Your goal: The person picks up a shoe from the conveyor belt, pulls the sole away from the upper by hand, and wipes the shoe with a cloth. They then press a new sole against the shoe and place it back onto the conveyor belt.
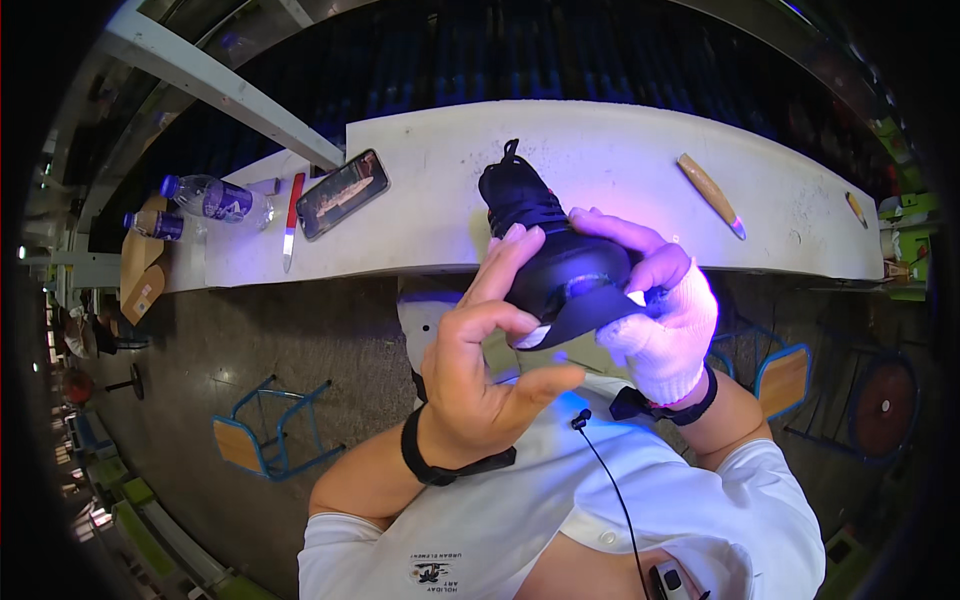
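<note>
A black lace-up shoe point(555, 240) is held up in front of my chest, at the near edge of the white bench, its laced end pointing away from me. At its near end a black curved flap point(578, 318) stands away from the rounded toe. My left hand point(490, 340) is bare and grips the shoe's left side, its thumb apart from the shoe. My right hand point(660, 300), in a white glove with bare fingers, closes on the right side and the flap's edge. A purple-blue light falls on it.
On the white bench point(420, 200) lie a phone point(343, 195), a red-handled knife point(294, 222) and a wooden-handled tool point(710, 195). Plastic bottles point(215, 198) are at the left, beside a metal post point(220, 85). Blue-framed stools point(270, 430) stand on the floor.
</note>
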{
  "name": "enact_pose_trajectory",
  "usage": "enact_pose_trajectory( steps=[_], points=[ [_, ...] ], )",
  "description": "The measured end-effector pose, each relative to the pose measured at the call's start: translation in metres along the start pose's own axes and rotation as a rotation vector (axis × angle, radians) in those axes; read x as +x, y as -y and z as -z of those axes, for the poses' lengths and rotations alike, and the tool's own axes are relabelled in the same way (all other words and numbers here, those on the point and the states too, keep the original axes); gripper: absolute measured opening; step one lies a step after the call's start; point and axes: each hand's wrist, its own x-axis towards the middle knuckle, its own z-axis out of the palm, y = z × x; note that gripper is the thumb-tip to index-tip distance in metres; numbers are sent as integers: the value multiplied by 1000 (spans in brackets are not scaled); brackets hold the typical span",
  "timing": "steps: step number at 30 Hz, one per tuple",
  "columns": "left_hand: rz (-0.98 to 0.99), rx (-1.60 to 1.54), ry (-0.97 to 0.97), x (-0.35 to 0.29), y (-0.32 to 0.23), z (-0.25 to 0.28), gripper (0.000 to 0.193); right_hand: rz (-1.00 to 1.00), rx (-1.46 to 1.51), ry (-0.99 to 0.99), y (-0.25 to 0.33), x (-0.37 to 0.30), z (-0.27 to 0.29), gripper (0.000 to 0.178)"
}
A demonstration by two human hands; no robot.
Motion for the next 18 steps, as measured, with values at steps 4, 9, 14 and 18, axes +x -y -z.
enact_pose_trajectory(
  steps=[4,9,14,18],
  points=[
    [89,-52,-22,-15,-2,-3,54,114,-130,82,-5,-7,5,44],
    [77,-67,1,-22,-4,1,47,131,-156,117,-4,-14,4,45],
    [63,-68,76,-23,-4,11,46,149,-197,152,-3,-14,4,47],
    [152,-140,-8,-9,-20,13,44,193,-307,195,2,-7,2,48]
  ],
)
